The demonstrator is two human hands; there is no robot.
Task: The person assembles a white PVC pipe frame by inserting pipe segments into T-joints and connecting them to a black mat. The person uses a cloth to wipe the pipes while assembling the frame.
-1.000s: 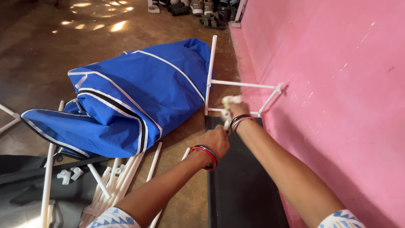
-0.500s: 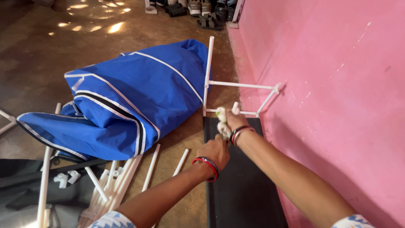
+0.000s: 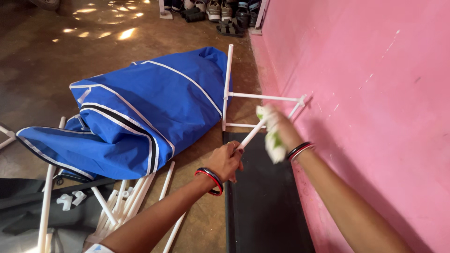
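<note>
While we work low beside the pink wall, these are the points we watch:

Left hand: our left hand (image 3: 228, 160) is closed around 1 white rod (image 3: 251, 134), gripping it near its lower end.

Right hand: our right hand (image 3: 276, 129) is blurred; it seems wrapped around a white-and-green cloth (image 3: 272, 140) at the rod's upper end, but we cannot tell how tight the fingers are.

Rod: it slants up from the left fist to the right hand, above the black mat (image 3: 262, 206), just in front of the white frame (image 3: 228, 89) that stands against the wall (image 3: 365, 93).

Doing it well: we judge the left grip should hold firm so the rod does not twist while the right hand works at the tip.

Risk: a hard push could knock the frame out of its joints.

Nearby: the blue cover (image 3: 140, 112) lies on the floor left of the frame; loose rods (image 3: 117, 206) and small white connectors (image 3: 70, 200) sit below it.
</note>
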